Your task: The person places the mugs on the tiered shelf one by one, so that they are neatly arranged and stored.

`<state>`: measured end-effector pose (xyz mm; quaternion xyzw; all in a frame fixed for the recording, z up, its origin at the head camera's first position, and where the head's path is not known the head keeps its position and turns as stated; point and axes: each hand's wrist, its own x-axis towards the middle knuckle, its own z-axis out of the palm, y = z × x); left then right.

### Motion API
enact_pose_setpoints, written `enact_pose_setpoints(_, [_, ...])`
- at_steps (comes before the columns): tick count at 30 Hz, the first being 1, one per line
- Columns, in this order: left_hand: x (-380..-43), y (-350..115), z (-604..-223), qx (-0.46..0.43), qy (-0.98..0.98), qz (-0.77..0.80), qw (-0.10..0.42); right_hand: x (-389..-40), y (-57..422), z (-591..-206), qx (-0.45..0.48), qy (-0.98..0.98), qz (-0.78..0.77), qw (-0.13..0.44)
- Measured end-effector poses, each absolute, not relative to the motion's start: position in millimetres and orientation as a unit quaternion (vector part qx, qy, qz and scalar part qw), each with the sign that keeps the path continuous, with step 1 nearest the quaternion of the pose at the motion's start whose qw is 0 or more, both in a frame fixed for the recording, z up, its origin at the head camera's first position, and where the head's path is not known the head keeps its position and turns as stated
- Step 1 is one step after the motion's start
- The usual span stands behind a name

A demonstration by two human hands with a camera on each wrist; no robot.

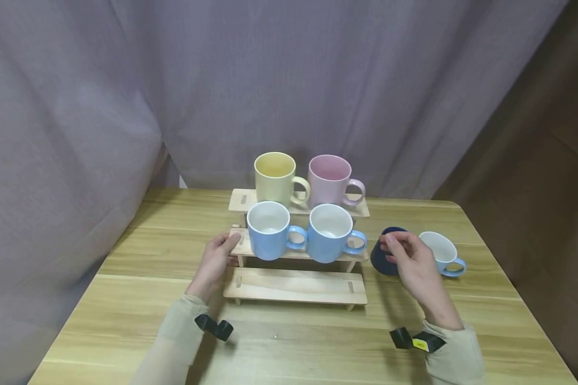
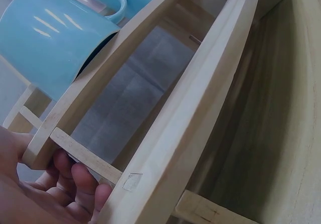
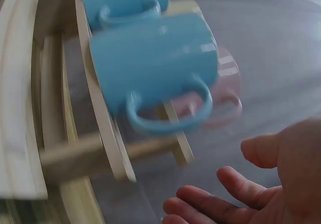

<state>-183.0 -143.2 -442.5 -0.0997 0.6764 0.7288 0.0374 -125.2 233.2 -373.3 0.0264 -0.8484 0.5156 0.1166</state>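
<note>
A three-tier wooden rack (image 1: 294, 284) stands on the table. My left hand (image 1: 214, 263) grips the left end of its middle tier; in the left wrist view, thumb above and fingers (image 2: 83, 184) curled beneath. Two light blue mugs, a left one (image 1: 268, 240) and a right one (image 1: 325, 243), stand upright on that tier. My right hand (image 1: 418, 270) is to the right of the rack with nothing in it, its fingers (image 3: 241, 186) loosely bent in the right wrist view. Behind it in the head view is a dark blue mug (image 1: 381, 262), partly hidden.
A yellow mug (image 1: 273, 187) and a pink mug (image 1: 326, 187) stand on the top tier. Another light blue mug (image 1: 440, 251), white inside, is on the table (image 1: 289, 353) at the right. A grey curtain (image 1: 270, 80) hangs behind.
</note>
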Motion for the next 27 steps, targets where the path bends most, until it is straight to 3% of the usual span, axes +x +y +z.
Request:
enact_pose_setpoints(7, [-183, -143, -442, -0.096, 0.678, 0.728, 0.036, -110, 273, -387, -0.082, -0.850, 0.488, 0.181])
enact_pose_setpoints(14, [-183, -144, -442, -0.094, 0.675, 0.732, 0.032, -100, 305, -406, -0.213, -0.857, 0.428, 0.193])
enact_pose_setpoints(27, [-184, -144, -444, -0.094, 0.675, 0.731, 0.033, -101, 325, -437, -0.222, -0.871, 0.401, 0.177])
